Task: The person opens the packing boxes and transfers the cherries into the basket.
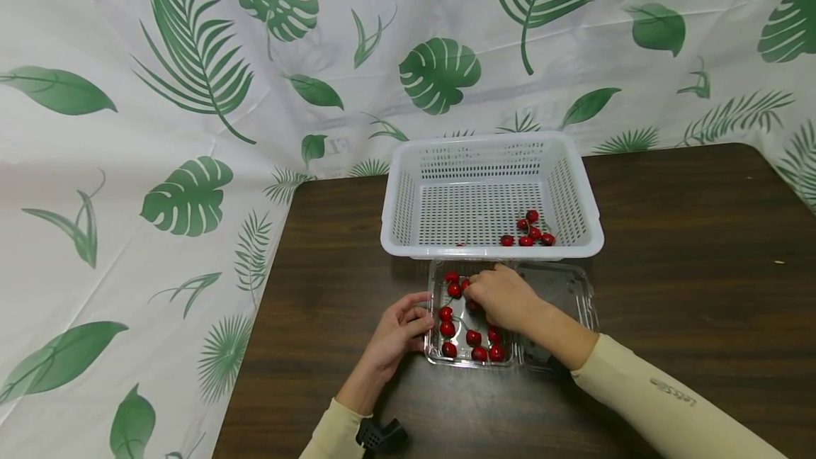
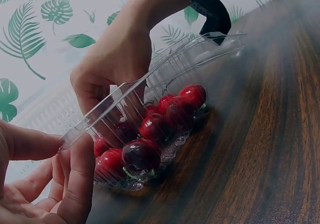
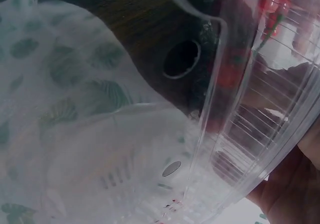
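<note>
A clear plastic clamshell box lies unfolded on the table, several red cherries inside its left half. My left hand holds the box's left side; in the left wrist view its thumb and fingers pinch the rim. From above, my right hand reaches into the box, and its fingers close round a dark cherry, partly hidden by the clear wall. The box's lid extends right, under the right forearm. In the right wrist view, clear plastic with holes fills much of the picture.
Behind the box stands a white perforated basket with several cherries in its front right part. Both rest on a dark wooden table. A white cloth with green leaf prints hangs along the back and left.
</note>
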Demonstrator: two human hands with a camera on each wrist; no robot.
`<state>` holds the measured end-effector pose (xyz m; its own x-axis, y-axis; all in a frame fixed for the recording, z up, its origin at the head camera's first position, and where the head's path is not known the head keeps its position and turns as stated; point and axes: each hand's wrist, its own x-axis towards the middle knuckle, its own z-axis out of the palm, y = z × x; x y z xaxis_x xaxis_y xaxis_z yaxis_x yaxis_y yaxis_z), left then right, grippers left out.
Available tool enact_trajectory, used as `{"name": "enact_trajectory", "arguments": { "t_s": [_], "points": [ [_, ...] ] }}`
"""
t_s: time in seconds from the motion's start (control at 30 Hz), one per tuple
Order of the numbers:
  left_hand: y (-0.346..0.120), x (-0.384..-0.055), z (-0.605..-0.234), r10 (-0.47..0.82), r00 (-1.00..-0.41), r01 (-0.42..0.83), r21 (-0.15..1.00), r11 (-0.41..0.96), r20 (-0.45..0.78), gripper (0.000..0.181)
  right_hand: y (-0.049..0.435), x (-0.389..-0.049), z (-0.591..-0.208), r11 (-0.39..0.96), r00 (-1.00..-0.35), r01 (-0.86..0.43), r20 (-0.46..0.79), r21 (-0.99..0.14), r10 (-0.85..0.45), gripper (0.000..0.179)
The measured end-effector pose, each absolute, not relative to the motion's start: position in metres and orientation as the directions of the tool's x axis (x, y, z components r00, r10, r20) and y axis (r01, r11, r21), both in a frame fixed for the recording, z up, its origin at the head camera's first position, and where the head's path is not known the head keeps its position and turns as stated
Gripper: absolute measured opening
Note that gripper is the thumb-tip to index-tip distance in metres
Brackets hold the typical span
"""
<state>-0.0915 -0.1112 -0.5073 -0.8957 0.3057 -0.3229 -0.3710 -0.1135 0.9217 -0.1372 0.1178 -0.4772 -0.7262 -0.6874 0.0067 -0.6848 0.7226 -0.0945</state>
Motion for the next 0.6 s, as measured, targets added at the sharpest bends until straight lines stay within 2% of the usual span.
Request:
{"name": "enact_trajectory", "arguments": {
  "t_s": [0.27,0.6],
  "points": [
    [-0.111,-0.0912,-0.5072,0.309,-0.896,-0.368,0.922,-0.115,-0.319,0.048,0.1178,-0.1382,-0.4768,0.717,-0.72,-0.69,-0.005,-0.104,-0.694,0.022],
    [-0.1114,-0.0908,-0.5077,0.311,-0.895,-0.368,0.923,-0.111,-0.319,0.048,0.1196,-0.1356,-0.476,0.695,-0.7,-0.714,0.065,-0.077,-0.712,0.023]
  ]
}}
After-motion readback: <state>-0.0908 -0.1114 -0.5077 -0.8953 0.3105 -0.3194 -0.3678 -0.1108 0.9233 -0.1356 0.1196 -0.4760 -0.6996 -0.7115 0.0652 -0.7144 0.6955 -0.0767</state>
